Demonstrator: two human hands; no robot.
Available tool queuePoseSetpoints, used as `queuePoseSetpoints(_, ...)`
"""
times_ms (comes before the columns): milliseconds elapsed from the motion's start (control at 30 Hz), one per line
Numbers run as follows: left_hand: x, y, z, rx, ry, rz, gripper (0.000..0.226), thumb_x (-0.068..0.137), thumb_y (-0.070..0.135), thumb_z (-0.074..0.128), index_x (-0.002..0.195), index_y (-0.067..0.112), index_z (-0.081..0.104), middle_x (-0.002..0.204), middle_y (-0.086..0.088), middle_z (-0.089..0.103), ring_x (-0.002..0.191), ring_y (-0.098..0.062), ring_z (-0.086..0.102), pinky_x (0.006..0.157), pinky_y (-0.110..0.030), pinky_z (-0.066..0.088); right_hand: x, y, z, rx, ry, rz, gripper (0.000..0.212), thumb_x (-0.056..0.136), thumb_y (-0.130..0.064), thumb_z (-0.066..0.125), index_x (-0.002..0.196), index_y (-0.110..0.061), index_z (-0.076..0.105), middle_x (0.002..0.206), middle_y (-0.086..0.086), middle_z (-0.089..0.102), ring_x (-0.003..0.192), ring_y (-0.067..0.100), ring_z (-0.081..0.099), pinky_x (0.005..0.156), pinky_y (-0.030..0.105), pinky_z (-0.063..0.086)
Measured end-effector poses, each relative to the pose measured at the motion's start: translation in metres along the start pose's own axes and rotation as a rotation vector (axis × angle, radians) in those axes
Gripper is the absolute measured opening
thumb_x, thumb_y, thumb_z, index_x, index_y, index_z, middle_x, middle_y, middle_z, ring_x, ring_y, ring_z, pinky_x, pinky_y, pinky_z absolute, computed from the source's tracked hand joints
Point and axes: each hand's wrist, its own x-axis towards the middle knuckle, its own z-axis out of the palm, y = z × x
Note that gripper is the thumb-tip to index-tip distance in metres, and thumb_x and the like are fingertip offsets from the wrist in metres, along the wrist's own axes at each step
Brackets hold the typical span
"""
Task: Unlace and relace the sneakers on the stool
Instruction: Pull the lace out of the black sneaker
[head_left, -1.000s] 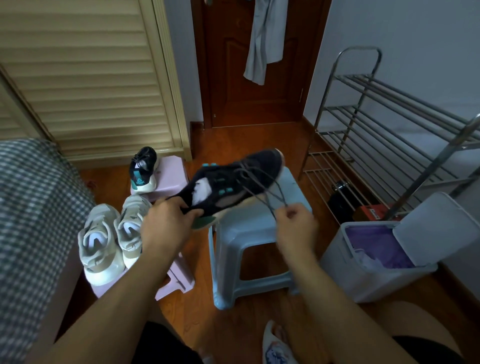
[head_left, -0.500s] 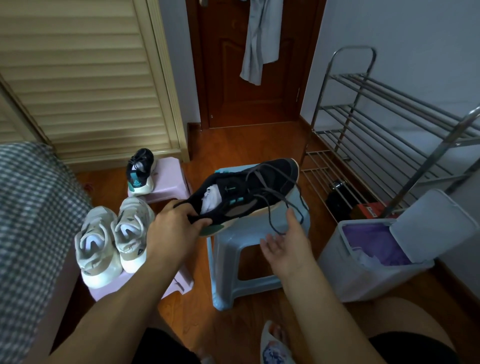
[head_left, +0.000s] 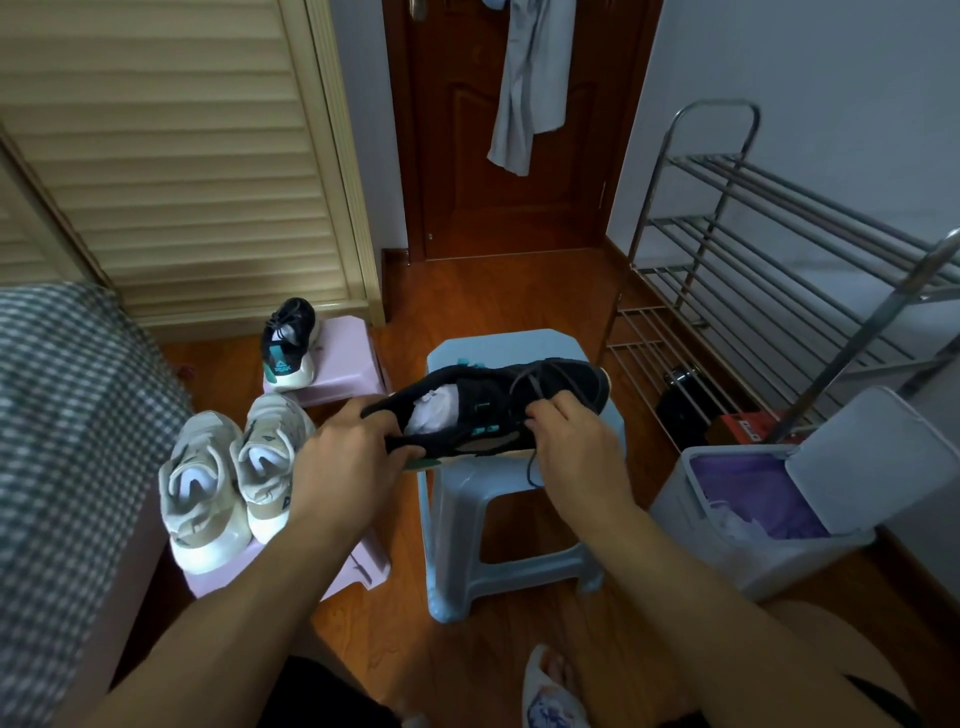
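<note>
Sneakers (head_left: 498, 405): two black, two beige

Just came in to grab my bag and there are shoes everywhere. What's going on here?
Someone is working on a black sneaker, held above the blue stool. The left hand grips its heel end, and the right hand pinches the laces near the middle of the shoe. One lace end hangs loose below. The matching black sneaker sits on a pink stool, and a white pair rests on another stool nearer the person.
</note>
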Motion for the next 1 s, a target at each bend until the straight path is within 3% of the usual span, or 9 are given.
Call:
queuePoseSetpoints(233,0.004,-0.006,0.008,-0.041,-0.021,-0.173,0.028,0.082,0.051,0.074,0.088,0.025,0.068,0.092,0.004,0.063,0.078,-0.020,0.062,0.061,-0.034,0.052,-0.008,0.006,0.002,-0.145,-0.015,-0.273,0.013,0.078,-0.001,0.072,0.081,-0.009,0.062,0.077,0.006,0.054,0.062,0.020,0.052,0.051,0.027,0.039)
queuePoseSetpoints(300,0.014,-0.015,0.002,-0.082,0.005,-0.330,0.027,0.083,0.047,0.076,0.088,0.021,0.070,0.086,-0.001,0.066,0.076,-0.023,0.061,0.060,-0.032,0.046,-0.025,0.015,0.009,-0.352,-0.419,-0.388,0.013,0.077,0.002,0.074,0.085,-0.008,0.068,0.085,0.010,0.062,0.070,0.023,0.062,0.056,0.031,0.046)
queuePoseSetpoints(367,0.022,-0.031,-0.005,-0.115,0.003,-0.464,0.028,0.084,0.043,0.077,0.090,0.016,0.072,0.081,-0.004,0.066,0.076,-0.026,0.060,0.062,-0.032,0.044,-0.045,0.034,0.009,-0.618,-0.971,-0.313,0.018,0.095,-0.006,0.059,0.110,-0.008,0.068,0.112,0.012,0.062,0.099,0.029,0.063,0.077,0.038,0.050)
queuePoseSetpoints(433,0.023,-0.044,-0.008,-0.075,-0.027,-0.432,0.027,0.084,0.040,0.079,0.089,0.015,0.072,0.082,-0.006,0.066,0.076,-0.028,0.060,0.063,-0.033,0.044,-0.052,0.055,-0.001,-0.780,-1.148,-0.260,0.026,0.101,-0.015,0.051,0.124,-0.012,0.062,0.124,0.011,0.057,0.111,0.030,0.056,0.086,0.039,0.046)
queuePoseSetpoints(500,0.020,-0.046,-0.008,-0.041,-0.059,-0.338,0.023,0.082,0.037,0.081,0.084,0.016,0.071,0.086,-0.004,0.063,0.077,-0.027,0.057,0.064,-0.034,0.041,-0.047,0.068,-0.008,-0.736,-1.079,-0.234,0.026,0.099,-0.015,0.053,0.124,-0.013,0.062,0.125,0.010,0.055,0.112,0.029,0.056,0.087,0.040,0.047)
queuePoseSetpoints(567,0.018,-0.044,-0.007,-0.042,-0.054,-0.254,0.021,0.079,0.032,0.083,0.082,0.015,0.072,0.094,-0.004,0.064,0.081,-0.029,0.058,0.065,-0.034,0.041,-0.037,0.064,-0.008,-0.514,-0.963,-0.218,0.023,0.096,-0.013,0.056,0.117,-0.014,0.066,0.121,0.008,0.053,0.108,0.028,0.059,0.084,0.039,0.050)
queuePoseSetpoints(667,0.017,-0.039,-0.006,-0.005,-0.032,-0.142,0.020,0.077,0.028,0.086,0.083,0.013,0.074,0.110,-0.005,0.066,0.090,-0.033,0.063,0.067,-0.034,0.043,-0.015,0.044,-0.011,-0.073,-0.609,-0.048,0.021,0.100,-0.017,0.050,0.110,-0.015,0.069,0.108,0.004,0.057,0.092,0.024,0.062,0.072,0.033,0.049)
queuePoseSetpoints(767,0.015,-0.032,-0.005,0.007,-0.004,-0.057,0.019,0.075,0.025,0.087,0.083,0.012,0.074,0.120,-0.005,0.066,0.094,-0.035,0.064,0.067,-0.034,0.045,0.023,0.026,-0.022,0.189,-0.323,0.183,0.018,0.103,-0.024,0.052,0.102,-0.016,0.069,0.095,-0.001,0.066,0.085,0.018,0.060,0.073,0.035,0.051)
queuePoseSetpoints(1000,0.006,-0.001,-0.006,-0.006,0.078,0.085,0.023,0.071,0.022,0.090,0.083,0.010,0.075,0.120,-0.010,0.068,0.093,-0.037,0.067,0.071,-0.043,0.057,0.045,0.004,-0.020,0.186,-0.314,0.382,0.020,0.101,-0.028,0.056,0.091,-0.013,0.064,0.073,-0.002,0.059,0.071,0.016,0.057,0.060,0.028,0.039)
